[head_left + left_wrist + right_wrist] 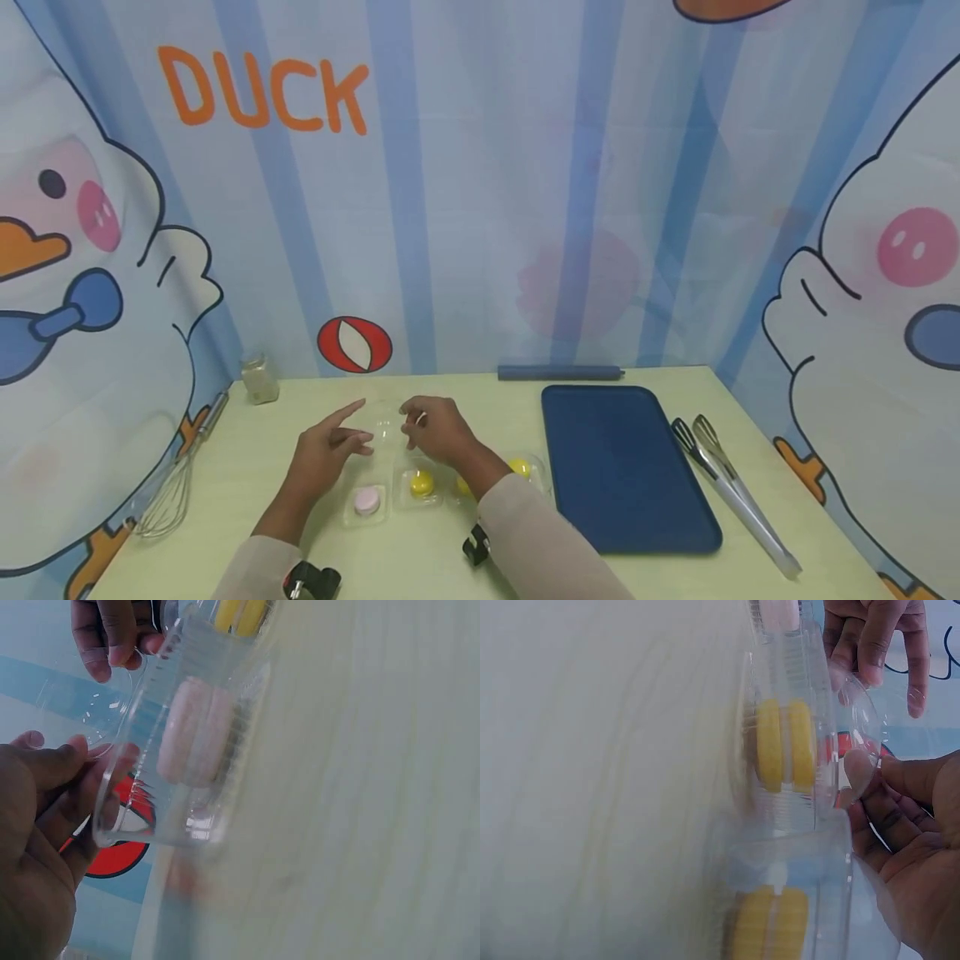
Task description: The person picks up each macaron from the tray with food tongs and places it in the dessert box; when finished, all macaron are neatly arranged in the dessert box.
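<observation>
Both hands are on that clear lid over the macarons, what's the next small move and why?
Probably lift the clear plastic lid up and back. The right hand pinches its edge, the left hand steadies it, and the pink macaron and yellow macaron sit in the clear tray below.

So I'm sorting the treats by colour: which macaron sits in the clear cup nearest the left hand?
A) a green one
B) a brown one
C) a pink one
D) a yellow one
C: the pink macaron lies in its clear cup just below the left hand, while the yellow macaron sits further right, under the right hand.
</observation>
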The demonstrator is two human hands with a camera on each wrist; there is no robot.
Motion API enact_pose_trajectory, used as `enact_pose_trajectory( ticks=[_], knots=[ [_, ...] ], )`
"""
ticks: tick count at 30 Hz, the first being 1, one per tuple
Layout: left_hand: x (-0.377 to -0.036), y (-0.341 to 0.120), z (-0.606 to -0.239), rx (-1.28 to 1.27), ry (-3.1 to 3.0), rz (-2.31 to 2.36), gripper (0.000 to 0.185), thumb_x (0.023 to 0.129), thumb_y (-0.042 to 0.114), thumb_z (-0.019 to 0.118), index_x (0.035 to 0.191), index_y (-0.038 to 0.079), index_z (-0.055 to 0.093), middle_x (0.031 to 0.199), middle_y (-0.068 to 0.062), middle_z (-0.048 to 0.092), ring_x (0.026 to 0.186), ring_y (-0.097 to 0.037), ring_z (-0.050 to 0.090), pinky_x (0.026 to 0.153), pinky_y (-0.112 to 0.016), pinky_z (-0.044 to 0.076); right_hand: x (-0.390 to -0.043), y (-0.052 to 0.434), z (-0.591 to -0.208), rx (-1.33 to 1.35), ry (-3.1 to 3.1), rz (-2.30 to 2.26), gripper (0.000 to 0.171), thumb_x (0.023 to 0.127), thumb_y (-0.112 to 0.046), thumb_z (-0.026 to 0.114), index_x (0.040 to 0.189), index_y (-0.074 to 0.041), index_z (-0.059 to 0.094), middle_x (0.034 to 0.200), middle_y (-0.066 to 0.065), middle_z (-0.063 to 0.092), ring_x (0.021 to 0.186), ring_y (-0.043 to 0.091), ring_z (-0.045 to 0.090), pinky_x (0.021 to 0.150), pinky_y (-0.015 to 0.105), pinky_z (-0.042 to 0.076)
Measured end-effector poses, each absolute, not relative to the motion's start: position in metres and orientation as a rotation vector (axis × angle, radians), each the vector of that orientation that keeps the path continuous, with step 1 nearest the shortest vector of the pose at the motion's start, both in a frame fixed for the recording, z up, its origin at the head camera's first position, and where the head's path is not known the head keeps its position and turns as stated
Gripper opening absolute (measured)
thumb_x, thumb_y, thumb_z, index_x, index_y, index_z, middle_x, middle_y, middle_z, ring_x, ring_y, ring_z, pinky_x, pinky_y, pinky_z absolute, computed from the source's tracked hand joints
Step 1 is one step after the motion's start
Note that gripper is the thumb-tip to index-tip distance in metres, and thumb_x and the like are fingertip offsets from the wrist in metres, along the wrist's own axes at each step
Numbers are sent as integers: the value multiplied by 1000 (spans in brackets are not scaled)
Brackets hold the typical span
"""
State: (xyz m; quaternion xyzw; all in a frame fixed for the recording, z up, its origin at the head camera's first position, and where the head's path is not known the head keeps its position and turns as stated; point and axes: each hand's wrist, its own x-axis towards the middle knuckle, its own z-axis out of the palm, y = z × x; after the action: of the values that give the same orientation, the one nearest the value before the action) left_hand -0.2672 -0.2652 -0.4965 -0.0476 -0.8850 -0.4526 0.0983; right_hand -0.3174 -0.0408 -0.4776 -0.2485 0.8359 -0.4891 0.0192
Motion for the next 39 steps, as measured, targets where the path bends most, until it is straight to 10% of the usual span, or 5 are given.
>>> enact_pose_trajectory(
  ticks=[25,32,39],
  knots=[
    [-259,-276,-500,-240,-2597,-1351,47,113,39,60,144,4,70,136,-16,78,132,-38,73,116,-60,54,-305,-41,-474,-795,2522,-1432,34,110,-46,63,120,-13,66,122,9,74,106,26,78,83,32,60],
    [-253,-289,-501,-373,-2618,-1477,49,106,27,74,146,1,66,141,-17,75,135,-36,71,112,-27,56,-302,-37,-474,-858,2465,-1357,42,105,-41,73,132,-11,60,138,10,70,128,25,73,103,36,62],
    [-248,-296,-498,-483,-2625,-1488,55,99,20,82,146,-4,64,147,-22,70,146,-49,58,121,-61,46,-298,-38,-476,-935,2463,-1336,53,96,-34,86,138,-12,64,137,5,69,123,21,71,94,27,59]
  ],
)
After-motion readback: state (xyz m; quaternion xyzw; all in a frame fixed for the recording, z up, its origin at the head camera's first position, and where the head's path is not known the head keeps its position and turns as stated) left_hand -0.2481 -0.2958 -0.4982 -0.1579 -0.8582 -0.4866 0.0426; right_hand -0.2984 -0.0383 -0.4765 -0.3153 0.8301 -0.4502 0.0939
